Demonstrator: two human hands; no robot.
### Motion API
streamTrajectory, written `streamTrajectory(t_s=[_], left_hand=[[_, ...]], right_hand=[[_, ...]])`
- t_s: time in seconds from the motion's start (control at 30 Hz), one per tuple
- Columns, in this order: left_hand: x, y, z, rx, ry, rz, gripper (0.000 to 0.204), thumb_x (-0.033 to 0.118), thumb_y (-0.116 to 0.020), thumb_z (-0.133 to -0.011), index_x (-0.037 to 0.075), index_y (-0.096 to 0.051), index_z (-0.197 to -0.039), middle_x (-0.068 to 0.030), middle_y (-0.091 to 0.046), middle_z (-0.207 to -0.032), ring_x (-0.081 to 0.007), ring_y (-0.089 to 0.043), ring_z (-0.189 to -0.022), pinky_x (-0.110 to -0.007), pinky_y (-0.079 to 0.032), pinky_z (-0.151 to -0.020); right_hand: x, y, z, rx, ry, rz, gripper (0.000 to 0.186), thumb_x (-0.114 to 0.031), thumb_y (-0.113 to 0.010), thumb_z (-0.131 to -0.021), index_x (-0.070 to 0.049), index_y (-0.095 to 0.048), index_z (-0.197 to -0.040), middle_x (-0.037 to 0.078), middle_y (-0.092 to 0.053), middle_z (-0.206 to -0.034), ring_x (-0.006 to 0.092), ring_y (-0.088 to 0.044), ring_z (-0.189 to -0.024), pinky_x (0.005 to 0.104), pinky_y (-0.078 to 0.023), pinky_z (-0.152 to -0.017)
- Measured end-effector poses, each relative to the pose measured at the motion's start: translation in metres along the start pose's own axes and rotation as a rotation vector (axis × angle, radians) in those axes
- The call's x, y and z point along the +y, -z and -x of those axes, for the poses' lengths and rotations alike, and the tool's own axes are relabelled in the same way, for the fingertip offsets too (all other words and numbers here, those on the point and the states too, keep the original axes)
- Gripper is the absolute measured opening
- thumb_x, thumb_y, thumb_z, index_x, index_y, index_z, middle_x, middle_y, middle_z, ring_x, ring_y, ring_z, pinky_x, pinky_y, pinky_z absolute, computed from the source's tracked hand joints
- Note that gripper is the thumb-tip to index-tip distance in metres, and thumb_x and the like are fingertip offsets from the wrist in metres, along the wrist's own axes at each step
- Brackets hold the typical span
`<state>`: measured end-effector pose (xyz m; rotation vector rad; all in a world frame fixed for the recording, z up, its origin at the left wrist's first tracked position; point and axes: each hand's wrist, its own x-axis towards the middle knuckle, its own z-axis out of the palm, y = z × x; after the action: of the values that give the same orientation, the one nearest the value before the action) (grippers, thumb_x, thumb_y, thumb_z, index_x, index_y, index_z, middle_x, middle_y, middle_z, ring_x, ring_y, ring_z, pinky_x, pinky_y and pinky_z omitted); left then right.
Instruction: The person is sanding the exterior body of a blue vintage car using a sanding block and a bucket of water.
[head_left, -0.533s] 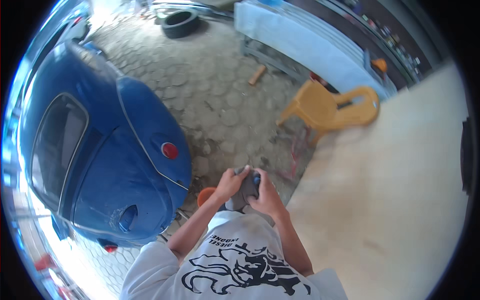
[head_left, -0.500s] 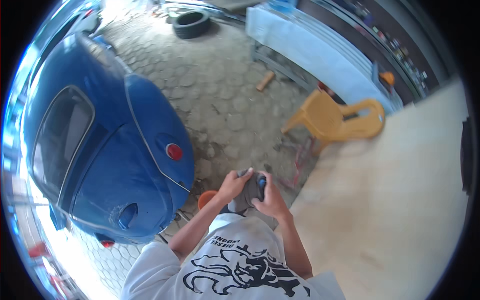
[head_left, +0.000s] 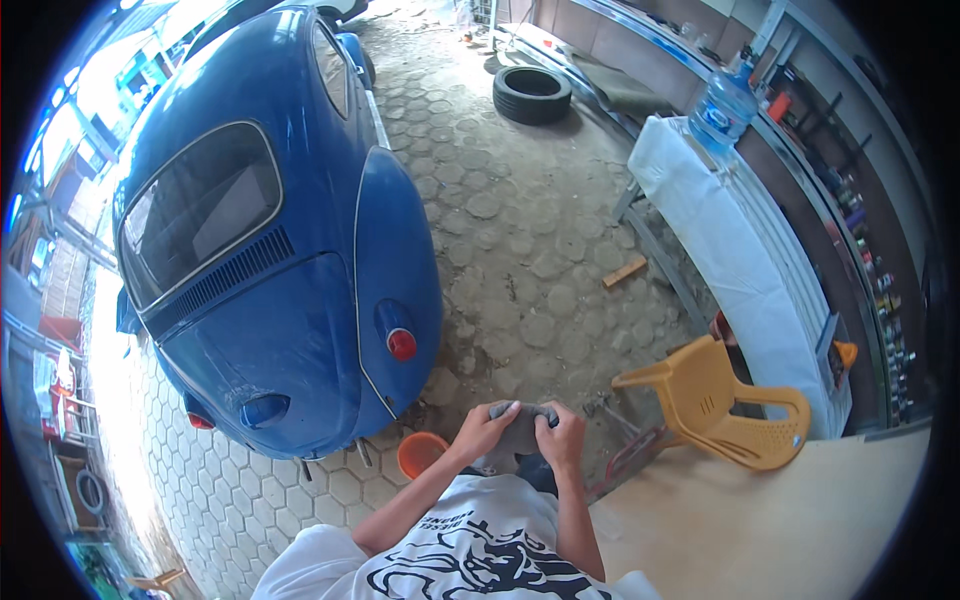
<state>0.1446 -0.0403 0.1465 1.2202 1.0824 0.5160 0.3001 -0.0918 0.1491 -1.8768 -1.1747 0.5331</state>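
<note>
Grey cloth (head_left: 522, 434): raised in front of the wearer's waist, stretched between both hands, above the hexagonal paving (head_left: 540, 330). Left hand (head_left: 483, 434) clamped on its left upper corner, thumb laid along the top, other fingers curled out of sight behind. Right hand (head_left: 562, 438) closed on the right edge, thumb pressing the near face. A small dark patch shows by the right thumb — fold or separate object, cannot tell.

Handling (judgement): cloth looks light, limp and not fragile; should bend freely and hold no shape of its own. Matt surface suggests good friction, little slip. Wet or dry cannot be told; if wet, expect more weight and sag. Best hold: opposite edges or corners, pinched between thumb and curled fingers, as both hands have it — middle left free, slight outward tension to keep it flat.

Surroundings: orange bucket (head_left: 422, 455) on the paving, just beside the left forearm. Blue rounded-back car (head_left: 270, 330) to the left, its rear toward the wearer, apart from the hands. Red metal frame (head_left: 634, 456) right of the right hand, partly hidden, exact kind unclear. Yellow plastic armchair (head_left: 690, 385) tipped over beyond it; pale flat panel (head_left: 740, 510) at lower right.
</note>
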Motion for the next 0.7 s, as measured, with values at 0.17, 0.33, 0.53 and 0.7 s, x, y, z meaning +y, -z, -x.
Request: streamTrajectory(t_s=[0.17, 0.33, 0.53, 0.7], left_hand=[[0.014, -0.002, -0.034, 0.066, 0.058, -0.054, 0.044, 0.042, -0.055, -0.096, 0.001, -0.067, -0.107, -0.0119, -0.069, -0.083, -0.0149, -0.059, -0.077, -0.032, -0.048, -0.075], [0.045, -0.013, -0.094, 0.119, 0.106, -0.031, 0.043, 0.041, -0.056, -0.096, 0.001, -0.068, -0.106, -0.0086, -0.07, -0.086, -0.0132, -0.059, -0.082, -0.031, -0.048, -0.076], [0.081, 0.003, -0.174, 0.211, 0.118, 0.14, 0.04, 0.038, -0.056, -0.098, 0.0, -0.068, -0.103, -0.0025, -0.068, -0.088, -0.01, -0.06, -0.079, -0.026, -0.048, -0.074], [0.096, 0.019, -0.218, 0.288, 0.105, 0.195, 0.042, 0.04, -0.056, -0.097, 0.0, -0.068, -0.094, -0.0009, -0.065, -0.078, -0.009, -0.055, -0.073, -0.028, -0.045, -0.068]], right_hand=[[0.014, -0.011, -0.044, -0.178, 0.014, 0.165, 0.014, -0.01, -0.055, -0.075, -0.003, -0.065, -0.083, 0.021, -0.065, -0.078, 0.042, -0.063, -0.078, 0.0488, -0.05, -0.07], [0.029, -0.007, -0.123, -0.293, 0.026, 0.163, 0.02, -0.007, -0.054, -0.076, -0.003, -0.066, -0.091, 0.023, -0.066, -0.082, 0.0422, -0.065, -0.083, 0.0481, -0.051, -0.073], [0.007, 0.014, -0.238, -0.467, 0.231, -0.206, 0.025, -0.006, -0.056, -0.075, 0.0, -0.064, -0.097, 0.022, -0.067, -0.083, 0.0387, -0.067, -0.084, 0.0416, -0.053, -0.075], [0.0, -0.012, -0.309, -0.52, 0.122, -0.152, 0.024, -0.012, -0.056, -0.073, -0.001, -0.068, -0.091, 0.023, -0.066, -0.078, 0.0388, -0.067, -0.079, 0.0427, -0.053, -0.073]])
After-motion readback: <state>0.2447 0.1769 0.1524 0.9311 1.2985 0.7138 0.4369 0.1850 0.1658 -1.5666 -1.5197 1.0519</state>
